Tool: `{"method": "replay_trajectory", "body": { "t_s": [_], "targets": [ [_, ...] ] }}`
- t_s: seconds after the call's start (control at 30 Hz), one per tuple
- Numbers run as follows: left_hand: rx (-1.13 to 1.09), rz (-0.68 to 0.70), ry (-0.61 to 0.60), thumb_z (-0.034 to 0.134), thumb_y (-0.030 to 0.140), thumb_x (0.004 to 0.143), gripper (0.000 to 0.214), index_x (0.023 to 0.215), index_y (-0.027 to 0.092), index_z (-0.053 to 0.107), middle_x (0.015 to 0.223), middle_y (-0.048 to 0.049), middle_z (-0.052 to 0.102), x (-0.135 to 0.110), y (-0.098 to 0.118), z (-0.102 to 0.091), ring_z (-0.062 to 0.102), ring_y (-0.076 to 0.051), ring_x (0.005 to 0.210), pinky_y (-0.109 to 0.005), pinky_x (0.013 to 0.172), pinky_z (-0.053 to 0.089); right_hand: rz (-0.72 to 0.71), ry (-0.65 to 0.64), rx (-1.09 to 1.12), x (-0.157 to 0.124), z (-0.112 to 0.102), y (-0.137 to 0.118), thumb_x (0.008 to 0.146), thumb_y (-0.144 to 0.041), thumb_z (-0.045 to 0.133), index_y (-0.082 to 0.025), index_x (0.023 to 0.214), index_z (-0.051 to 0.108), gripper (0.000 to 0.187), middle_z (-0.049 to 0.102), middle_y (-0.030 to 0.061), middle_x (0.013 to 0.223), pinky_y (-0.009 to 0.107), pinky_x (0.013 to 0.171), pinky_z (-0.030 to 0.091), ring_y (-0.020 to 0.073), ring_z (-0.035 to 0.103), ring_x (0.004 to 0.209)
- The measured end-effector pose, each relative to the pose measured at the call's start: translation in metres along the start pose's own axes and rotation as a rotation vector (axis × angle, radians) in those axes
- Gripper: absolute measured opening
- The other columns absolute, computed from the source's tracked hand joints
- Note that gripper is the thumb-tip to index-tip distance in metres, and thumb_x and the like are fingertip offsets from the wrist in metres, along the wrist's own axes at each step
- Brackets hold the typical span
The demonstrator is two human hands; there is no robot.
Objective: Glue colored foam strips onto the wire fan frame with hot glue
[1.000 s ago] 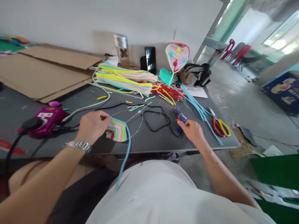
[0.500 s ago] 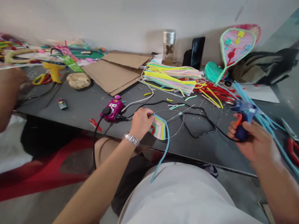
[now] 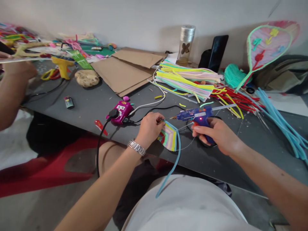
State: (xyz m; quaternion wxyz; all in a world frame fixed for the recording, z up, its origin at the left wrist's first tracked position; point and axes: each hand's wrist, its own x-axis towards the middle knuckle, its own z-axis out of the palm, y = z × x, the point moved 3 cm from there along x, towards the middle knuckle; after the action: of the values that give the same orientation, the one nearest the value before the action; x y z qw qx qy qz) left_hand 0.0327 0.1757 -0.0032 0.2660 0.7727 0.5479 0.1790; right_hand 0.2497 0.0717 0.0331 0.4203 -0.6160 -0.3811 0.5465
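Now R hand (image 3: 218, 133), clamped on blue plastic glue gun (image 3: 202, 114), has nozzle (image 3: 175, 117) near L hand (image 3: 149, 127), vs. well apart at 3 o'clock earlier; L's pinching striped multicolour fuzzy-stick panel (image 3: 170, 136), approx 5 o'clock.

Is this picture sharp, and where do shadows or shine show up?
Head view: mostly clear, though the far-left clutter looks soft; head view: a faint shadow falls on the wall left of the bottle; head view: the wristband shines.
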Motion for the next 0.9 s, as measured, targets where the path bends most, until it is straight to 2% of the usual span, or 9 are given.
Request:
{"method": "replay_trajectory", "body": {
  "t_s": [0.1,0.23,0.33,0.47,0.63,0.77,0.83,0.9],
  "targets": [
    [0.015,0.000,-0.013,0.070,0.016,0.079,0.017,0.095,0.019,0.076,0.087,-0.0051,0.069,0.001,0.001,-0.002,0.062,-0.020,0.080,-0.030,0.077,0.046,0.056,-0.006,-0.052,0.014,0.008,0.004,0.069,-0.043,0.082,-0.016,0.083,0.069,0.033,0.070,0.0038,0.069,0.021,0.039,0.031,0.0078,0.046,0.045],
    [0.077,0.015,-0.002,0.069,0.020,0.081,0.012,0.092,0.019,0.074,0.086,-0.0049,0.068,0.000,0.007,-0.002,0.062,-0.021,0.082,-0.030,0.075,0.046,0.040,0.047,-0.107,0.022,0.008,0.008,0.073,-0.040,0.079,-0.016,0.083,0.067,0.029,0.069,0.0029,0.070,0.020,0.040,0.031,0.0073,0.047,0.047],
    [0.148,0.004,0.052,0.067,0.025,0.086,0.009,0.088,0.019,0.072,0.091,-0.0060,0.067,-0.002,0.010,0.003,0.062,-0.021,0.083,-0.031,0.072,0.045,0.006,0.096,-0.152,0.023,0.008,0.011,0.076,-0.040,0.077,-0.016,0.080,0.065,0.027,0.068,0.0018,0.067,0.019,0.042,0.034,0.0072,0.048,0.048],
    [0.229,0.020,0.133,0.061,0.023,0.092,0.011,0.089,0.018,0.070,0.098,-0.0064,0.066,-0.007,0.012,0.013,0.062,-0.019,0.080,-0.029,0.069,0.043,-0.003,0.114,-0.149,0.021,0.010,0.018,0.078,-0.041,0.075,-0.016,0.083,0.066,0.026,0.068,0.0006,0.068,0.019,0.041,0.034,0.0075,0.049,0.048],
    [0.303,0.097,0.145,0.053,0.020,0.096,0.018,0.087,0.017,0.068,0.096,-0.0071,0.065,-0.009,0.010,0.019,0.062,-0.019,0.079,-0.030,0.066,0.042,-0.023,0.118,-0.151,0.021,0.012,0.027,0.077,-0.041,0.074,-0.017,0.083,0.065,0.026,0.068,0.0006,0.069,0.018,0.040,0.035,0.0082,0.051,0.050],
    [0.301,0.118,0.141,0.050,0.018,0.097,0.022,0.085,0.017,0.069,0.097,-0.0081,0.065,-0.009,0.010,0.019,0.062,-0.019,0.078,-0.030,0.067,0.044,-0.002,0.116,-0.161,0.021,0.015,0.033,0.076,-0.041,0.075,-0.017,0.088,0.066,0.028,0.068,0.0013,0.069,0.018,0.042,0.040,0.0104,0.057,0.053],
    [0.260,0.113,0.139,0.051,0.019,0.097,0.023,0.085,0.017,0.070,0.096,-0.0079,0.065,-0.011,0.010,0.018,0.063,-0.019,0.079,-0.030,0.070,0.046,0.018,0.094,-0.128,0.019,0.017,0.034,0.076,-0.041,0.075,-0.017,0.092,0.065,0.030,0.069,0.0014,0.071,0.020,0.045,0.046,0.0118,0.061,0.054],
    [0.201,0.107,0.136,0.054,0.019,0.096,0.020,0.087,0.017,0.072,0.096,-0.0075,0.067,-0.012,0.009,0.015,0.064,-0.020,0.082,-0.030,0.074,0.049,0.020,0.065,-0.116,0.017,0.018,0.032,0.076,-0.042,0.074,-0.017,0.093,0.064,0.032,0.070,0.0013,0.071,0.021,0.045,0.046,0.0116,0.060,0.052]
  ]
}}
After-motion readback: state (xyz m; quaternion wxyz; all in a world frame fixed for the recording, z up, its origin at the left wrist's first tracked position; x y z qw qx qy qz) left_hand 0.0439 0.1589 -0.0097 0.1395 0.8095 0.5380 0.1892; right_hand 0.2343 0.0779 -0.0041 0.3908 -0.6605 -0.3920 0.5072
